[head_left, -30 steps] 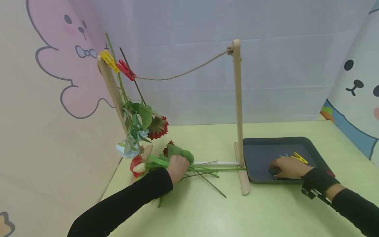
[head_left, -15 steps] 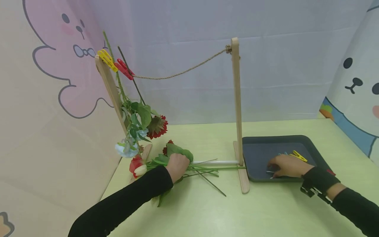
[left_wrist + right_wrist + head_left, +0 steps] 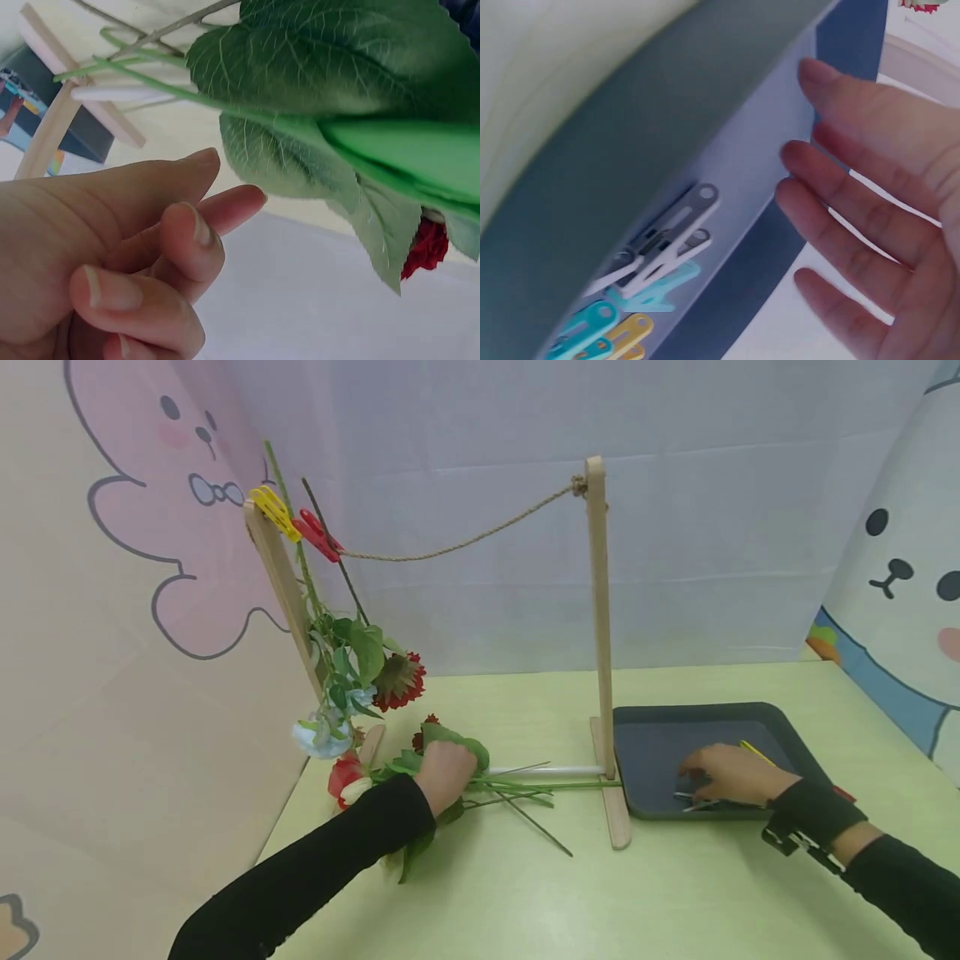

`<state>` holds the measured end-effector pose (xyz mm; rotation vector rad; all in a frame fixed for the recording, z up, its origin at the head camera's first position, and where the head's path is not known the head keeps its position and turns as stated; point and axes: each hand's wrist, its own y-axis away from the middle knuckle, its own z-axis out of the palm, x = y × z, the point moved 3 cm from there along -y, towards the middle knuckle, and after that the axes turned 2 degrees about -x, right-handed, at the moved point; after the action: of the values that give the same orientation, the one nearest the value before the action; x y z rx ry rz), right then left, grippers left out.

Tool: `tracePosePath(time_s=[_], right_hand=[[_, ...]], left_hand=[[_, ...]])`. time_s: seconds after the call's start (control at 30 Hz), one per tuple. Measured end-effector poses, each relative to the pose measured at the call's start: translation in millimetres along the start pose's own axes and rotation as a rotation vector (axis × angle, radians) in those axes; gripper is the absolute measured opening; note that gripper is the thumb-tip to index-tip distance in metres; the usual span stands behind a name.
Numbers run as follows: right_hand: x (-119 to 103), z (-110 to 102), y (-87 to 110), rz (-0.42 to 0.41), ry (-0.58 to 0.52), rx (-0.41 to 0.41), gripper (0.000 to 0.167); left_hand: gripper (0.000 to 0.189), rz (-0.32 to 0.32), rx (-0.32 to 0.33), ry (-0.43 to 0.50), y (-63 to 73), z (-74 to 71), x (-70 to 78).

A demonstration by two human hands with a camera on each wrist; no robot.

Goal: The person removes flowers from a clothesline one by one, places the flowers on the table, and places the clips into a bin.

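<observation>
My left hand [image 3: 447, 770] is over a pile of artificial flowers with a red bloom [image 3: 345, 777], a white bloom [image 3: 355, 791] and long stems [image 3: 536, 787]. In the left wrist view its fingers [image 3: 191, 240] curl loosely beside the green leaves [image 3: 292, 67], holding nothing. My right hand [image 3: 731, 774] reaches into the dark tray [image 3: 652, 735]; the right wrist view shows the fingers [image 3: 855, 232] apart with nothing between them. Grey clothespins [image 3: 679, 229], teal clothespins [image 3: 589, 326] and a yellow clothespin [image 3: 632, 330] lie in the tray beside that hand.
A rope [image 3: 450, 556] sags between two wooden posts [image 3: 600, 610]. Near its left end, a yellow clothespin [image 3: 275, 514] and a red clothespin [image 3: 318, 535] hold flowers upside down, with pale blue blooms [image 3: 322, 739] and a dark red bloom [image 3: 401, 683].
My right hand has shifted slightly in the tray and now covers more of the yellow clothespin. My left hand has moved slightly up and left over the flowers.
</observation>
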<state>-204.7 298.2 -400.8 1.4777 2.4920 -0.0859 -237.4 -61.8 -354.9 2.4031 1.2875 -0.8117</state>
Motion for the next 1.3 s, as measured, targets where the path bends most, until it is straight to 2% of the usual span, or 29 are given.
tracePosePath(time_s=[0.13,0.27,0.33,0.43,0.53,0.67,0.77,0.9,1.0,1.07,1.13,1.23,1.3], right_hand=[[-9,-9,-1.0,0.002,0.003,0.055,0.029],[-28,-20,-7.8,-0.123,-0.031,0.151,0.023],[-44,-26,-15.1,-0.198,-0.059,0.191,0.02],[-75,-39,-30.2,-0.27,-0.081,0.203,0.019],[-105,-56,-48.2,-0.363,-0.031,0.234,0.017],[-147,-87,-68.9,-0.499,0.088,0.306,0.015],[-177,-117,-81.4,-0.556,0.14,0.348,0.014],[-210,-160,-100.1,-0.612,0.105,0.415,0.014],[-234,-192,-112.4,-0.659,0.021,0.491,0.014],[-249,-214,-120.4,-0.661,-0.053,0.546,0.015],[-263,-235,-129.1,-0.621,-0.135,0.594,0.017],[-278,-262,-146.5,-0.508,-0.243,0.655,0.023],[-286,-274,-159.8,-0.421,-0.304,0.68,0.028]], left_hand=[[0.057,-0.02,0.004,0.036,2.7,-3.1,-7.6],[0.057,-0.036,-0.028,0.047,6.8,-7.1,-18.4],[0.057,-0.042,-0.001,0.043,9.2,-11.2,-25.9],[0.057,-0.05,0.02,0.024,13.3,-23.2,-39.5],[0.057,-0.064,0.057,0.017,15.8,-37.8,-54.4],[0.053,-0.105,0.077,0.112,20.2,-57.7,-76.1],[0.042,-0.144,0.068,0.217,24.6,-71.8,-93.0],[0.034,-0.207,0.044,0.341,31.2,-89.2,-119.7],[0.032,-0.248,0.048,0.433,34.7,-99.6,-142.8],[0.026,-0.261,0.053,0.497,35.5,-103.6,-158.1],[0.021,-0.267,0.054,0.558,35.8,-106.1,-171.4],[0.025,-0.307,0.067,0.657,34.9,-107.0,-187.0],[0.028,-0.355,0.107,0.702,34.0,-107.9,-194.4]])
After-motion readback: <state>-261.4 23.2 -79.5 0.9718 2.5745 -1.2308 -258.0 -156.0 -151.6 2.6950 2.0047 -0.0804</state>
